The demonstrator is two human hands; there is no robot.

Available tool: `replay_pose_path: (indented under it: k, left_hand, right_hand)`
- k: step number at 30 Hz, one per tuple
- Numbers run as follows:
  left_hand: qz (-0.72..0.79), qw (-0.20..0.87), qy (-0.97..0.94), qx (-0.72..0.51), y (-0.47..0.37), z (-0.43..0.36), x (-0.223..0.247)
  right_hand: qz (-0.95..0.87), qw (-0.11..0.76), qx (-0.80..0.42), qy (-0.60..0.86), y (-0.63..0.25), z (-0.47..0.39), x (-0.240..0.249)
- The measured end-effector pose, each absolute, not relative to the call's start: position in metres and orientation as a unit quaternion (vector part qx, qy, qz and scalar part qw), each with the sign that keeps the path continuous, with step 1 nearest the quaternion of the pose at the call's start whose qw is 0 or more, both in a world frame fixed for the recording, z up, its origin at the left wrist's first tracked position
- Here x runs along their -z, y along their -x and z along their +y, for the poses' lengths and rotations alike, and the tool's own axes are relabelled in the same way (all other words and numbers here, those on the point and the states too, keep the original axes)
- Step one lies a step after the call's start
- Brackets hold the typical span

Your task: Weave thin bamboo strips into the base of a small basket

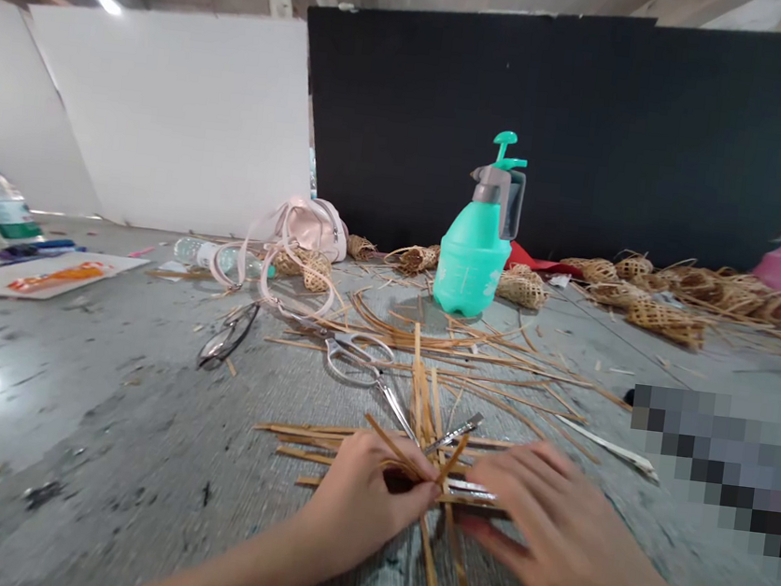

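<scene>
My left hand (372, 488) pinches thin tan bamboo strips between thumb and forefinger, where the strips cross. One bent strip (454, 460) stands up beside those fingertips. My right hand (541, 512) is curled over the right ends of the crossing strips; narrow shiny pieces come out from under its fingers, and its exact hold is hidden. Long strips (433, 575) run from the crossing toward me, and others (421, 381) run away. Silver scissors (358, 362) lie just beyond my left hand, blades pointing at the crossing. A short metal piece (457, 432) rests near their tips.
Loose strips (386, 330) are spread behind the hands. Farther back stand a turquoise spray bottle (468, 264), a pink bag (313, 226) and several woven bamboo pieces (665, 322). Glasses (226, 338), a lying plastic bottle (218, 257) and a standing water bottle (2, 202) are to the left.
</scene>
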State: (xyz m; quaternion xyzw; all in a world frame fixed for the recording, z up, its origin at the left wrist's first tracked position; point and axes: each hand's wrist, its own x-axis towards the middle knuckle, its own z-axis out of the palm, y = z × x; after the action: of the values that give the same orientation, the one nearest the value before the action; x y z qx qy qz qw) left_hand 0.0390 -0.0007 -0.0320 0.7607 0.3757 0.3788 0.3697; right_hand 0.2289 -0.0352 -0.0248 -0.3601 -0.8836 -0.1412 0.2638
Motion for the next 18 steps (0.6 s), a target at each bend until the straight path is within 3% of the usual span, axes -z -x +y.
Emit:
replay_pose_path:
  k: [3, 7, 13, 18]
  left_hand:
    - [0.38, 0.374, -0.751, -0.39, -0.039, 0.0, 0.034]
    - [0.36, 0.374, -0.737, -0.433, -0.038, 0.0, 0.037]
    - [0.346, 0.387, -0.739, -0.429, -0.038, -0.003, 0.033]
    - [0.339, 0.43, -0.714, -0.436, -0.038, -0.004, 0.03]
  right_hand:
    - [-0.923, 0.208, 0.212, 0.244, -0.226, -0.036, 0.02]
    - [-0.932, 0.176, 0.222, 0.226, -0.221, -0.033, 0.018]
    - [-0.893, 0.27, 0.025, 0.36, -0.217, -0.026, 0.028]
    - [-0.836, 0.299, -0.098, 0.45, -0.214, -0.028, 0.032]
